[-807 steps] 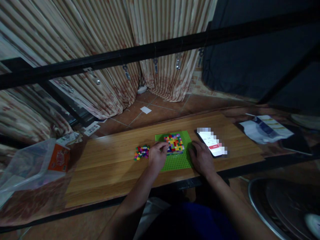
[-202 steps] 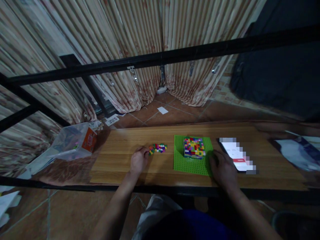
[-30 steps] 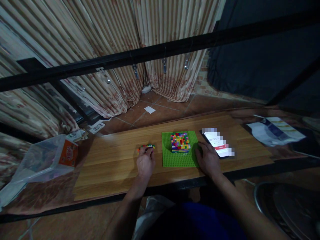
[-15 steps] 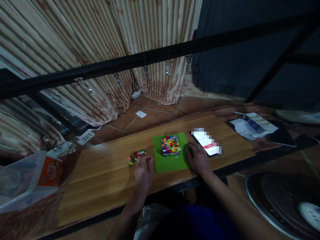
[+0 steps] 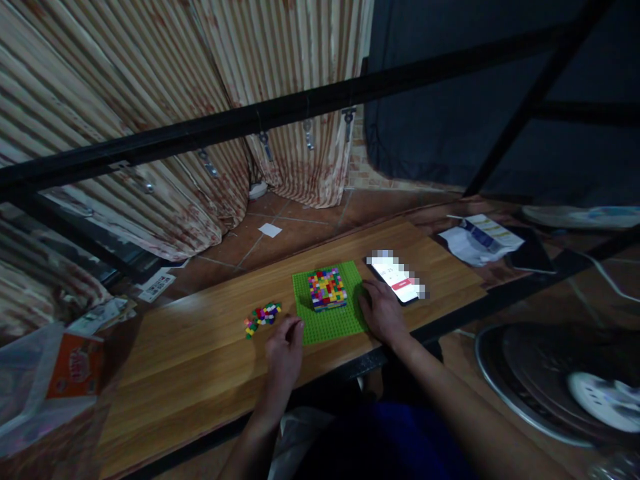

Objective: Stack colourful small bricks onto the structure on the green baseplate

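Observation:
A green studded baseplate [image 5: 330,328] lies on the wooden table, bearing a square block of multicoloured building bricks [image 5: 327,289]. My left hand [image 5: 286,343] is beside the plate's left edge, its fingertips pinched together; whatever is between them is too small to make out. Left of that hand, a small pile of loose bricks [image 5: 263,317] in mixed colours lies on the wood. My right hand [image 5: 383,310] rests at the plate's right edge with fingers slightly bent and apart, thumb over the green studs, holding nothing visible.
A phone [image 5: 397,277] with a lit screen lies just beyond my right hand on the table [image 5: 200,353]. Past the table's right end are papers [image 5: 480,240]. A clear plastic bin [image 5: 30,380] stands at left, and a black rail [image 5: 210,127] crosses behind.
My left hand has drawn away from the loose brick pile toward the baseplate, fingers pinched. My right hand stays at the plate's right edge. The whole view has shifted slightly.

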Available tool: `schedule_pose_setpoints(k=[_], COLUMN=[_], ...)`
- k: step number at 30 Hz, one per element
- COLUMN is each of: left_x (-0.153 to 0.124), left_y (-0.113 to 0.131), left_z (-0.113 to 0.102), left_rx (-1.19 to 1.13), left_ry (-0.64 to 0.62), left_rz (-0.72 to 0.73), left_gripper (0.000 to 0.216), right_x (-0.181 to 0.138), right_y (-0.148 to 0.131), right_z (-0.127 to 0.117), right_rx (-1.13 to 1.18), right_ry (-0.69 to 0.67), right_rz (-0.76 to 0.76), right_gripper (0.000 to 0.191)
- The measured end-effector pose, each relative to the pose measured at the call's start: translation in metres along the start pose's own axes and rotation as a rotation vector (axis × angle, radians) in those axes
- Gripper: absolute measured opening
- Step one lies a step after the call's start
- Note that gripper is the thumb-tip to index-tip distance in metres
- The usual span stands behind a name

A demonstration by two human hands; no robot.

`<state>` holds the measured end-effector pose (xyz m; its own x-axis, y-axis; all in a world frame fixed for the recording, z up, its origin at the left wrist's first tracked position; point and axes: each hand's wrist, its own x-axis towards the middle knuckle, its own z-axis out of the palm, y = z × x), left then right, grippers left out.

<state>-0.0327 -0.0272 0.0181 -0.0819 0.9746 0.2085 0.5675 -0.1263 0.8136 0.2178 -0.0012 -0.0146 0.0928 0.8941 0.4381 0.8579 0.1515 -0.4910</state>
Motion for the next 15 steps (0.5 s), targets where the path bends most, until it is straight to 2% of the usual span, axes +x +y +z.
schedule_pose_setpoints(k=[15], left_x=[0.0052], left_y=[0.0019], left_z=[-0.0003], left_rx=[-0.014], left_ry=[-0.008], left_rz=[0.054], left_gripper=[0.022], right_x=[0.0001], right_y=[-0.001], right_z=[0.0005], right_rx=[0.001], right_ry=[0.008], right_rz=[0.004], right_gripper=[0.032])
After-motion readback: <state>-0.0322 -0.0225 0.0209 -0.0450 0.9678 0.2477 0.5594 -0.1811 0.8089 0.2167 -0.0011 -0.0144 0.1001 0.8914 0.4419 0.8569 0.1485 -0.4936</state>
